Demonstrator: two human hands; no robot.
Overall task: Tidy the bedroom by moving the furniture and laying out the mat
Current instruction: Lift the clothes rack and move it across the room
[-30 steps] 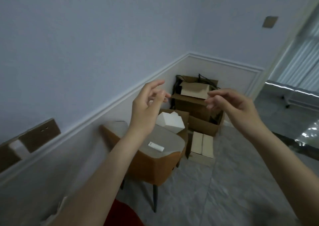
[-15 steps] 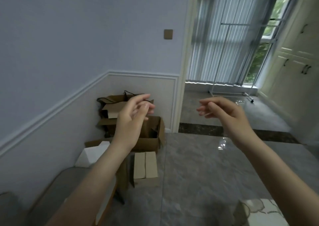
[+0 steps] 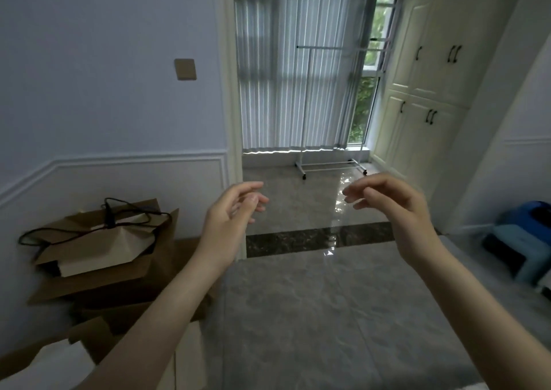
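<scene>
Bare, the left hand (image 3: 231,219) and right hand (image 3: 396,207) hang loosely curled, holding nothing.

The marble-look floor tiles (image 3: 313,315) are glossy and smooth. The cardboard boxes (image 3: 98,273) look matt brown. The clothes rack (image 3: 331,163) is white metal.

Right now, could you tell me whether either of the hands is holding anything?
No, the left hand and the right hand are both raised in the air with loosely curled fingers and nothing in them.
</scene>
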